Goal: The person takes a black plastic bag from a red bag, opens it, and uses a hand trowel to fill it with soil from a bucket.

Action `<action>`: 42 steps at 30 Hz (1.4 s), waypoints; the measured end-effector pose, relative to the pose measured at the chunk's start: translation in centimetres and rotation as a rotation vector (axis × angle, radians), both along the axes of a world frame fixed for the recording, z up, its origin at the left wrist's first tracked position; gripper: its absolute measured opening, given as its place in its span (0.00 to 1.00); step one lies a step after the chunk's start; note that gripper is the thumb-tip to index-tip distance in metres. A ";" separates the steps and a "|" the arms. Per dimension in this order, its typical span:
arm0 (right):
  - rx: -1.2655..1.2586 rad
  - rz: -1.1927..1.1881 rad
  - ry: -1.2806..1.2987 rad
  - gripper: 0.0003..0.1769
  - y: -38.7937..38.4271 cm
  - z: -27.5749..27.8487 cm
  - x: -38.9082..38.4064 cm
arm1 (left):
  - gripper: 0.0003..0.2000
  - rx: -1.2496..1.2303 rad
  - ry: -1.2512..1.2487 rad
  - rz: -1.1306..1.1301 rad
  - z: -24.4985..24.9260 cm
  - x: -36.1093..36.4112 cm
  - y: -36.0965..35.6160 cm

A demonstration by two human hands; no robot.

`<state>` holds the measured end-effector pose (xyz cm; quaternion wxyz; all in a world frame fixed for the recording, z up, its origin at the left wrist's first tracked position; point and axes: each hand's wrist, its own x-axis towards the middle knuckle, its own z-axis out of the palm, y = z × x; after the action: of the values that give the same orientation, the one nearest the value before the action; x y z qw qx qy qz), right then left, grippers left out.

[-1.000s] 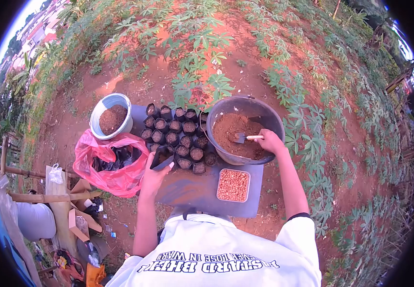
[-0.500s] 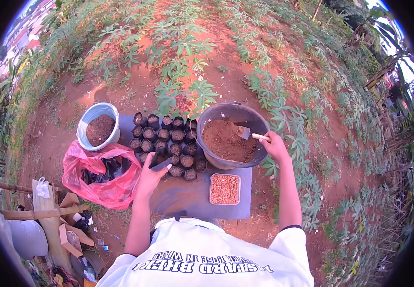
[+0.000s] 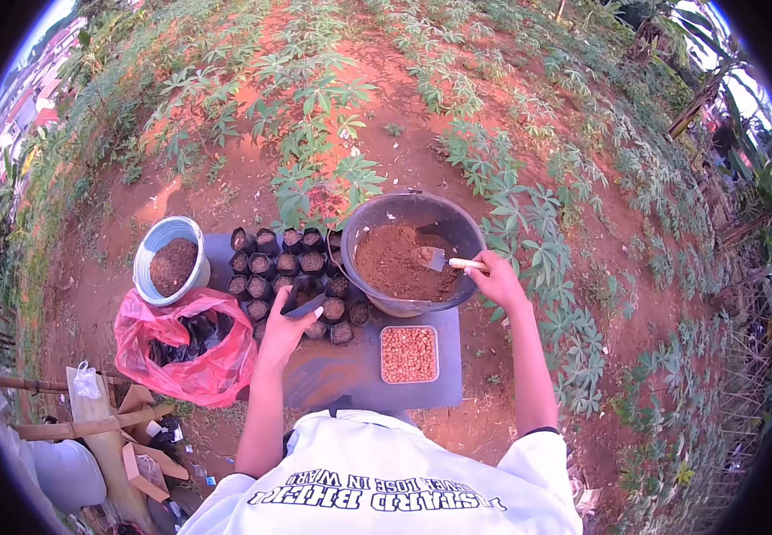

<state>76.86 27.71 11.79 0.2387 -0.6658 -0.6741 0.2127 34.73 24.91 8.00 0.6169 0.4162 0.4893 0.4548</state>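
My left hand (image 3: 284,328) grips an open black seedling bag (image 3: 304,301) between thumb and fingers, its mouth upward, over the near side of a group of soil-filled seedling bags (image 3: 261,264). In my right hand (image 3: 498,280) is the pale handle of a small trowel (image 3: 466,264). The trowel's metal blade dips into brown soil (image 3: 389,264) inside a large black bucket (image 3: 472,234), with some soil at its tip. The bag in my left hand hides part of the filled bags behind it.
A clear tub of orange-tan seeds (image 3: 409,355) stands on the dark board (image 3: 328,379). At left are a light blue bucket (image 3: 144,267) holding dark soil and a pink plastic bag (image 3: 198,385) with black bags inside. Leafy plants (image 3: 314,98) grow beyond.
The view has shifted, moving the board and buckets left in frame. My left hand with the seedling bag is a little nearer the black bucket. The trowel blade has moved slightly toward me.
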 end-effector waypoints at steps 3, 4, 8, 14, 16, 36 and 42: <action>0.010 -0.005 0.025 0.14 -0.9 1.0 -0.2 | 0.22 0.006 -0.008 -0.054 1.1 1.6 0.2; 0.036 -0.006 0.017 0.14 -1.3 1.2 -0.2 | 0.23 0.007 -0.014 -0.088 1.4 2.1 0.2; 0.029 -0.023 0.032 0.13 -3.0 2.2 0.5 | 0.27 -0.033 -0.024 -0.123 2.2 4.9 0.3; 0.121 0.006 0.025 0.12 -5.5 3.9 2.2 | 0.31 0.004 -0.015 -0.224 2.8 9.3 0.3; 0.154 0.012 0.000 0.13 -6.2 4.1 2.8 | 0.33 -0.010 -0.015 -0.237 3.9 10.7 -0.1; 0.299 0.249 0.046 0.14 -9.3 7.8 6.3 | 0.30 0.194 0.114 -0.059 2.0 19.7 -3.5; 0.322 0.361 0.047 0.15 -8.1 7.9 5.1 | 0.33 0.352 0.211 0.048 1.1 20.0 -4.4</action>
<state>81.93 19.63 19.67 0.3153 -0.4829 -0.8017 0.1573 54.75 20.46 9.14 0.4691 0.5510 0.4740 0.5017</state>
